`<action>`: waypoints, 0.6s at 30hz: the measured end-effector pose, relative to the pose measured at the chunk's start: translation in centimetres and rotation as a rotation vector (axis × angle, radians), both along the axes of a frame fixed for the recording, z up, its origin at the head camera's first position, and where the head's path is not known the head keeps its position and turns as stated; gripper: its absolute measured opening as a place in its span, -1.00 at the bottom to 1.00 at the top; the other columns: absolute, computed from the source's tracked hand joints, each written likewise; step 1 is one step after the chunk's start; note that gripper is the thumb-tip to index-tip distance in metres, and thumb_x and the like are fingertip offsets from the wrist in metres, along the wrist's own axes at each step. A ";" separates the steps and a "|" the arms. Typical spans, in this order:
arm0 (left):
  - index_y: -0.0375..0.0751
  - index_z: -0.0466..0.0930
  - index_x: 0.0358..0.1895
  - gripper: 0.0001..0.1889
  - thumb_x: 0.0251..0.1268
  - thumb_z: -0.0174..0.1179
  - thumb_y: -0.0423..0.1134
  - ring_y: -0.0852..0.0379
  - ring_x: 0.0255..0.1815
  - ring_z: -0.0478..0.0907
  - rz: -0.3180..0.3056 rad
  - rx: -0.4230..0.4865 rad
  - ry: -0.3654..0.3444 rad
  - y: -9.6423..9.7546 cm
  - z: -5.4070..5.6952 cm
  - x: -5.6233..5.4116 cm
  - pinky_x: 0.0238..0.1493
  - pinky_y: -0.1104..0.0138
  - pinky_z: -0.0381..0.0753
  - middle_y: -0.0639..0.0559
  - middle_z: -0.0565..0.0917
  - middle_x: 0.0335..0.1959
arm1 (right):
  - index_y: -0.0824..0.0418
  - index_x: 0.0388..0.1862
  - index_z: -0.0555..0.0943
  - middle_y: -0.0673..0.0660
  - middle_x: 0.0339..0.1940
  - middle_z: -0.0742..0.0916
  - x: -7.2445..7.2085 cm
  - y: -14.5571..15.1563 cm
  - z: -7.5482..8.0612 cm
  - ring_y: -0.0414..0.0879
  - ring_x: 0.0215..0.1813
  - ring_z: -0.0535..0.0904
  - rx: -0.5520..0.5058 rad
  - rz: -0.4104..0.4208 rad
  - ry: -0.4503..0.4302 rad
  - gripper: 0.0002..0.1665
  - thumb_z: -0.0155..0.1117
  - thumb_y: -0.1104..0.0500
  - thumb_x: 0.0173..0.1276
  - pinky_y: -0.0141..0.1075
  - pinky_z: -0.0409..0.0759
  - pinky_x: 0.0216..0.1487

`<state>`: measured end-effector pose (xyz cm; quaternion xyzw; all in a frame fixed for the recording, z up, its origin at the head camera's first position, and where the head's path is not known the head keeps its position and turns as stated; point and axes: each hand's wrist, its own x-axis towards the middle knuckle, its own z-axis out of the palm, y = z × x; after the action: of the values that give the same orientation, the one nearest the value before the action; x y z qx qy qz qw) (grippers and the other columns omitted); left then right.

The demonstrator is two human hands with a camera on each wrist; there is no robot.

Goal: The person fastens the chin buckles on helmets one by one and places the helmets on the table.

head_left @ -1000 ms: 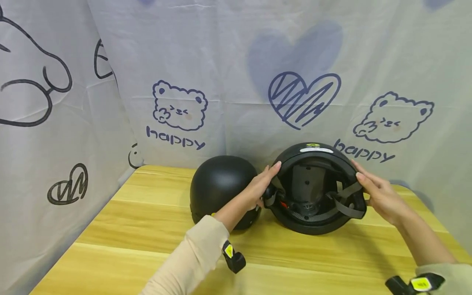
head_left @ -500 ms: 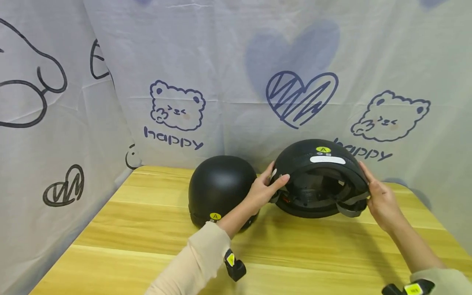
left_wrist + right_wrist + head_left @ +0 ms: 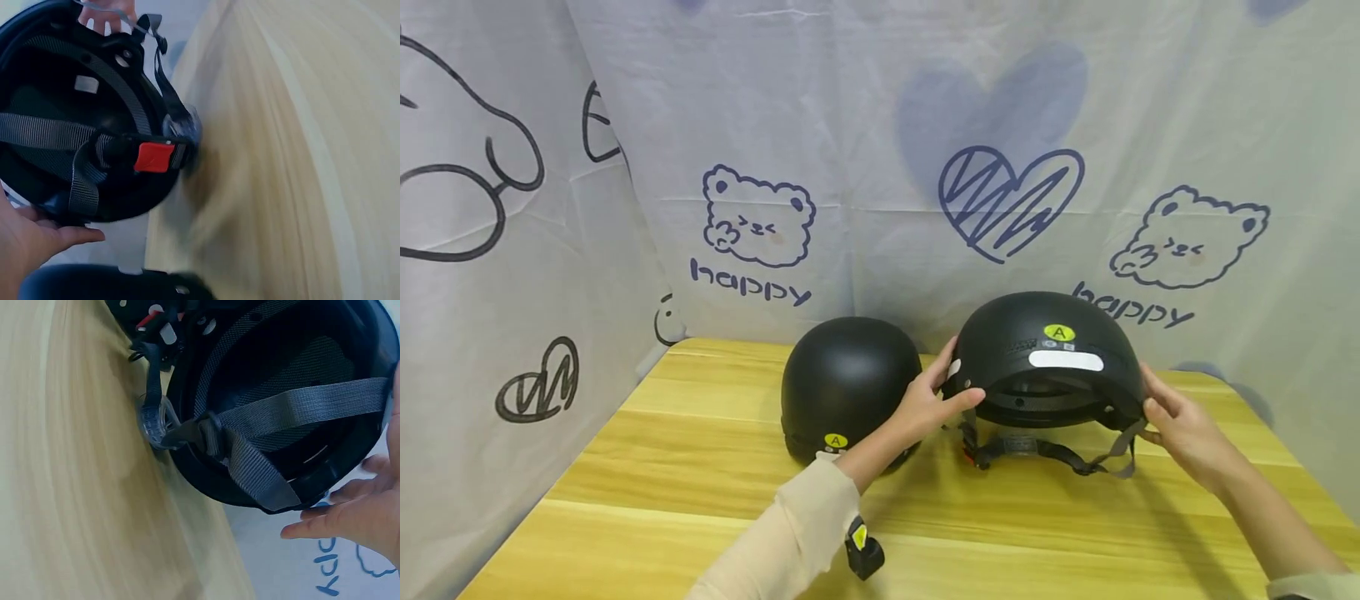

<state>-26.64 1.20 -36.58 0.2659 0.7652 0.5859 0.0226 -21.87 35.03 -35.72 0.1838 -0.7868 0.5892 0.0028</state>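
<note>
A black half helmet [image 3: 1000,337] with a yellow A sticker and a white strip is held between both hands above the wooden table. My left hand [image 3: 925,407] grips its left side, thumb in front and fingers behind. On the opposite side, my right hand [image 3: 1183,429] holds the edge. A chin strap [image 3: 1060,452] dangles below the shell. The left wrist view shows the helmet's dark inside and a red buckle [image 3: 154,157]; the right wrist view shows grey webbing [image 3: 306,412]. Beside my left hand stands a second black helmet [image 3: 850,375], partly covered by my forearm.
The wooden table [image 3: 662,467] reaches back to a white cloth backdrop [image 3: 880,108] with bear and heart drawings. Another cloth wall [image 3: 467,333] rises on the left. The second helmet is close to the held one.
Both hands have tipped the right helmet from its inside facing me to its outer shell facing me and its opening downward. Its strap now hangs below. The second helmet has stayed put.
</note>
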 end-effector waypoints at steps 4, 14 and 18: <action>0.18 -0.16 0.48 0.22 -0.36 -0.02 0.66 0.02 0.38 0.27 -0.028 -0.036 0.048 -0.3 -0.4 -0.1 0.33 -0.04 0.25 -0.06 0.22 0.43 | 0.07 0.51 -0.23 0.17 0.49 0.03 0.2 0.6 -0.7 -0.54 0.11 0.42 -0.039 0.048 -0.021 -0.18 -0.10 -0.05 0.45 -0.59 0.46 -0.01; 0.21 -0.27 0.48 0.25 -0.38 0.07 0.61 0.03 0.45 0.12 -0.069 -0.145 0.109 -1.0 -1.3 0.6 0.36 0.02 0.23 0.04 0.01 0.49 | -0.01 0.51 -0.19 -0.48 0.15 0.41 1.4 0.7 -1.5 -0.56 0.11 0.42 0.050 0.121 0.091 -0.15 0.01 0.26 0.42 -0.65 0.42 -0.02; 0.19 -0.30 0.47 0.24 -0.28 0.29 0.41 0.08 0.45 0.09 -0.081 -0.167 0.115 -1.0 -1.8 1.0 0.34 0.08 0.29 0.04 -0.01 0.49 | 0.03 0.51 -0.23 -0.46 0.19 0.38 2.0 0.7 -2.1 -0.55 0.14 0.40 0.044 0.153 0.119 -0.07 0.06 0.36 0.36 -0.64 0.43 0.00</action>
<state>-25.60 0.21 -38.42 0.3269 0.8001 0.5024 0.0246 -19.88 35.76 -37.83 0.2779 -0.7818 0.5582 0.0004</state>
